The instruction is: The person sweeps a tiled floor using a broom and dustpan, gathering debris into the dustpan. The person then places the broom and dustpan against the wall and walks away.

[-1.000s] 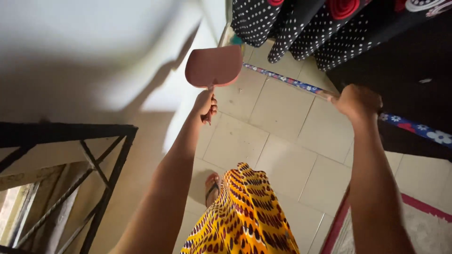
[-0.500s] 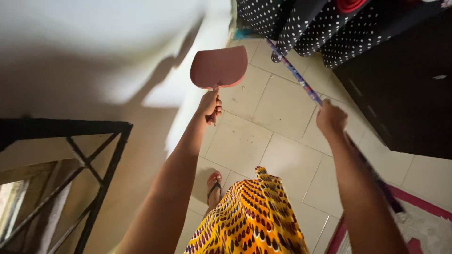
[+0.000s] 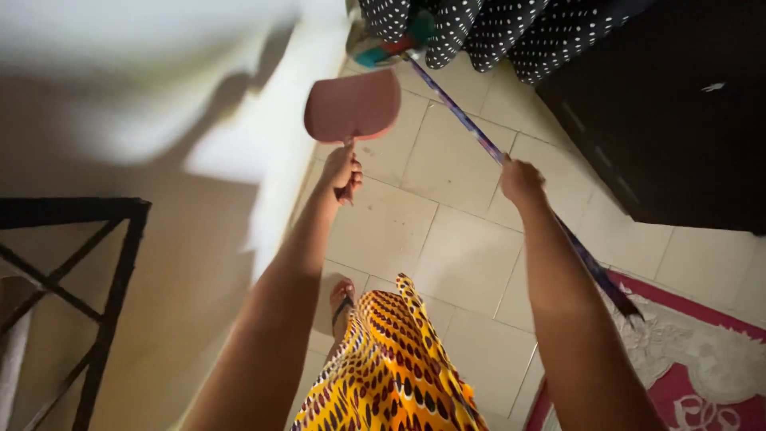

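Observation:
My left hand (image 3: 343, 172) grips the short handle of a pinkish-red dustpan (image 3: 353, 105), held up above the tiled floor close to the pale wall. My right hand (image 3: 520, 180) is closed around a long broom handle (image 3: 463, 117) wrapped in blue flowered pattern. The handle slants from the lower right up to the broom head (image 3: 388, 49), teal and red, which lies at the wall corner under dotted fabric. My arms reach forward over my yellow patterned dress.
Black fabric with white dots (image 3: 487, 28) hangs at the top. A dark cabinet (image 3: 678, 112) fills the upper right. A red and white rug (image 3: 686, 367) lies at the lower right. A black metal frame (image 3: 80, 271) stands at the left. My sandalled foot (image 3: 341, 305) rests on cream tiles.
The broom handle swung from lying across the floor to pointing into the corner, its head now under the dotted fabric. My right hand moved left and nearer the dustpan. The view shifted right.

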